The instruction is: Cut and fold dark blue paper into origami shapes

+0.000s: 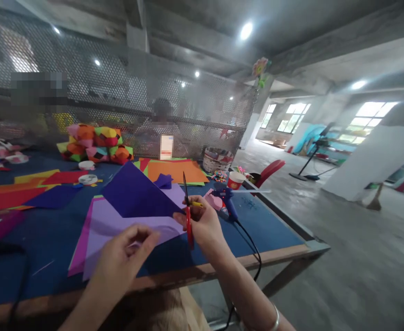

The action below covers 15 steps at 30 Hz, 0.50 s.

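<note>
My right hand [205,225] is closed round the red handles of a pair of scissors [187,209], whose dark blades point up and away. My left hand [126,259] pinches the near edge of a sheet of purple paper [136,195] that is lifted and folded up off the table. The scissors stand at the right edge of that sheet. Under it lie lilac and pink sheets [98,230] on the blue table top [50,248].
A blue glue gun [227,202] with a black cord lies just right of my hand, a red paper cup [235,180] behind it. Orange, red and yellow sheets [176,170], tape rolls [87,179] and colourful paper balls [96,143] cover the far table. Mesh fence behind; concrete floor right.
</note>
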Motion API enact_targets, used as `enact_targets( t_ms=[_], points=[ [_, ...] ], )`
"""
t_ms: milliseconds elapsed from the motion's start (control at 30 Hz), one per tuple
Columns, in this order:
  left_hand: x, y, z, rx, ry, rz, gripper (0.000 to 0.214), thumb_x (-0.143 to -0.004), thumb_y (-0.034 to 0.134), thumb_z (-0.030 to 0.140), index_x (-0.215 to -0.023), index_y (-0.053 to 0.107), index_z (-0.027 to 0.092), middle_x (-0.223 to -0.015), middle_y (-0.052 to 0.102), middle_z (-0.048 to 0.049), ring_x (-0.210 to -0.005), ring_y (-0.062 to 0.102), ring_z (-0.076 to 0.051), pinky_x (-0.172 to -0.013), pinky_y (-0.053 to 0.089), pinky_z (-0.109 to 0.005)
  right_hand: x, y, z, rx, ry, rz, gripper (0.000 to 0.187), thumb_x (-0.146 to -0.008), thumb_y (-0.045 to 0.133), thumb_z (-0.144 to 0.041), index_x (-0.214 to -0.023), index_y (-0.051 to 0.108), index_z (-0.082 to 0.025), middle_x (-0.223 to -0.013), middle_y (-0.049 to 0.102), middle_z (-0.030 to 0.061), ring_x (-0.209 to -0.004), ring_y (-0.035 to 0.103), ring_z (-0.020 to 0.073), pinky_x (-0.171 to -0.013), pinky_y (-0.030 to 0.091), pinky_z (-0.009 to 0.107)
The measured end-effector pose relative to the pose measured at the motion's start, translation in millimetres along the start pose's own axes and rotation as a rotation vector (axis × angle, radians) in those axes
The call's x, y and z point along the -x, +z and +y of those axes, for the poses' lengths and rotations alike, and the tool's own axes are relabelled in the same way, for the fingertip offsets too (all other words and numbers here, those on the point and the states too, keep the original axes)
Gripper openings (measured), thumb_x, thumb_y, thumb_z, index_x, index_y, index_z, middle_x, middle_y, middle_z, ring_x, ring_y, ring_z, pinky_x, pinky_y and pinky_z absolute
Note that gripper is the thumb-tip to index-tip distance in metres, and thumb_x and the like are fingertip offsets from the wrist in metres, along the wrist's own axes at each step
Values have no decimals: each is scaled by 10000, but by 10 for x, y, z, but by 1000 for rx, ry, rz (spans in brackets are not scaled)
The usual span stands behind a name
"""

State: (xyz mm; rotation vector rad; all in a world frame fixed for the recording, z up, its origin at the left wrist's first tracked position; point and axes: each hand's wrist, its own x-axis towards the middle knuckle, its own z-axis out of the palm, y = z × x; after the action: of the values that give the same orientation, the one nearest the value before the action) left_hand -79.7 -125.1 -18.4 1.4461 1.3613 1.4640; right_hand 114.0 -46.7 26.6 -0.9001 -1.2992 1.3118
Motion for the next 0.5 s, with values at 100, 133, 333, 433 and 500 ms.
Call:
enact_targets(
  t_ms=[100,133,333,433,500],
  points=[
    [-437,147,57,490,-287,-17,396,-687,978,487,-867,783,194,-934,799,-66,-882,727,-215,-735,569,-295,-146,174,-23,-93,-1,-60,549,-510,944,-387,-881,561,-257,-620,544,-100,-526,486,113,-538,443,262],
    [-583,140,106,515,-280,-14,342,-695,979,437,-812,774,191,-928,803,-66,-925,738,-220,-795,581,-311,-194,230,-30,-117,-5,-77,560,-501,948,-389,-882,560,-256,-624,553,-96,-530,497,113,-536,451,260],
    [-1187,7,400,552,-227,-61,114,-715,919,159,-711,807,140,-781,804,-77,-824,757,-212,-885,601,-325,-569,419,-98,-182,-77,-120,641,-462,986,-468,-897,563,-259,-622,595,-92,-522,510,110,-513,450,254],
    [-1376,16,429,544,-231,-82,124,-715,895,62,-689,800,138,-763,808,-84,-789,768,-210,-847,612,-310,-758,432,-84,-149,-123,-118,653,-474,988,-528,-881,560,-251,-596,575,-100,-494,485,101,-501,444,255],
    [-1465,14,398,539,-231,-54,140,-778,865,50,-717,780,143,-765,803,-55,-757,762,-181,-810,620,-298,-841,426,-35,-114,-155,-115,641,-516,963,-586,-870,551,-246,-575,544,-109,-483,462,95,-496,421,249]
  ],
)
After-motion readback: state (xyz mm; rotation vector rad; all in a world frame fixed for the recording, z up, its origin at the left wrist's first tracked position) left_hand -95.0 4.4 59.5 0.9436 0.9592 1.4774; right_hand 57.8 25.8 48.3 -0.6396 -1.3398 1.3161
